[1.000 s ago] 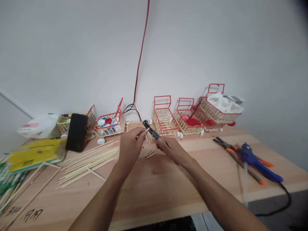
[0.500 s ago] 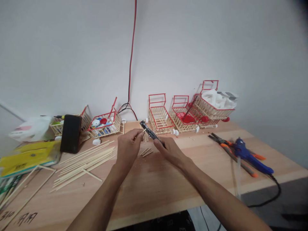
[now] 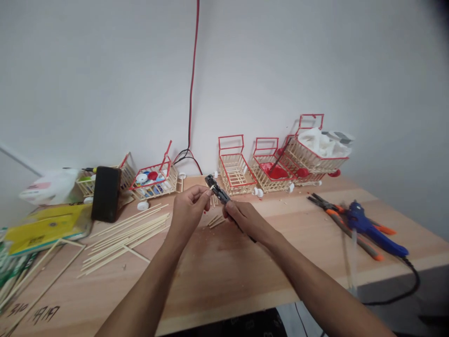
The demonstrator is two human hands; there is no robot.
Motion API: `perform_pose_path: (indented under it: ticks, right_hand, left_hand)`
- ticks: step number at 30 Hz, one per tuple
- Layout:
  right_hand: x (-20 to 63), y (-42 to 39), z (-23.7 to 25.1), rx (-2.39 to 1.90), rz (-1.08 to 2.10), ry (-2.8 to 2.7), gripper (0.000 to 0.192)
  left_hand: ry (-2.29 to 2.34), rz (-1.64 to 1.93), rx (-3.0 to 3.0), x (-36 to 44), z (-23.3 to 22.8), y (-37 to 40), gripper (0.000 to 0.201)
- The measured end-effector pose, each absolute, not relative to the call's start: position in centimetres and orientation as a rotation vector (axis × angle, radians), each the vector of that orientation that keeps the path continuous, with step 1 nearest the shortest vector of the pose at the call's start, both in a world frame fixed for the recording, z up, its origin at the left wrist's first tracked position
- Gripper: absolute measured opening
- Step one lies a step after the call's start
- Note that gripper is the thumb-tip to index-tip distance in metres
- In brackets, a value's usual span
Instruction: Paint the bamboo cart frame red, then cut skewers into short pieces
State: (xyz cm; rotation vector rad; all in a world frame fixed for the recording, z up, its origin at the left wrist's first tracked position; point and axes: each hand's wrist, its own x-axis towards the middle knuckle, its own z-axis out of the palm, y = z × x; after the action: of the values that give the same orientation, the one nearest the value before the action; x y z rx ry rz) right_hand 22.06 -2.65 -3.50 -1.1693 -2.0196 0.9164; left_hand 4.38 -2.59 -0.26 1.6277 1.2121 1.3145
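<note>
Wooden table (image 3: pixel 228 276) strewn with sticks (image 3: pixel 129 234) against white wall (image 3: pixel 105 70).

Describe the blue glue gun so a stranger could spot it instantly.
Start at the wooden table and go to its right end, well away from the red-framed stick carts by the wall. The glue gun lies there across orange-handled pliers. It is the only blue tool, trailing a black cord off the table edge.
</note>
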Motion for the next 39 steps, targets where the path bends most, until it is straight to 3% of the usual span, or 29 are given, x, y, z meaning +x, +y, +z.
perform_pose_path:
  ticks: [29,39]
  right_hand:
    - [22.2,-2.8,-3.5,-1.198,0.872,-2.036,0.055]
    - [22.2,-2.7,-3.9,-1.206,0.702,-2.092,0.054]
  left_hand:
    - [0.884,1.204,1.251,3.7,-0.9,-2.1,0.018]
    - [0.840,1.150,1.213,3.3,-1.0,-2.0,0.022]
